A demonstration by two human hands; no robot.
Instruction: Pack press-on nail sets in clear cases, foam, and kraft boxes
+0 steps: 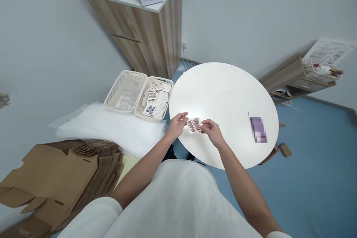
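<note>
A small white card with rows of reddish-brown press-on nails [194, 125] is held over the near left part of the round white table [223, 93]. My left hand [177, 125] pinches the card's left edge, while my right hand [211, 131] grips its right edge. To the left of the table, a white basket [137, 111] contains several similar cards [156, 98] with nails in different colours. Beside it is another white basket [111, 91] with clear plastic pieces [128, 87] inside.
A blurred purple item [259, 129] lies on the table's right side. Folded cardboard boxes [64, 174] and translucent white sheets [111, 126] are stacked at the left. A wooden cabinet [145, 33] stands behind the baskets; a shelf unit [290, 72] is at the right.
</note>
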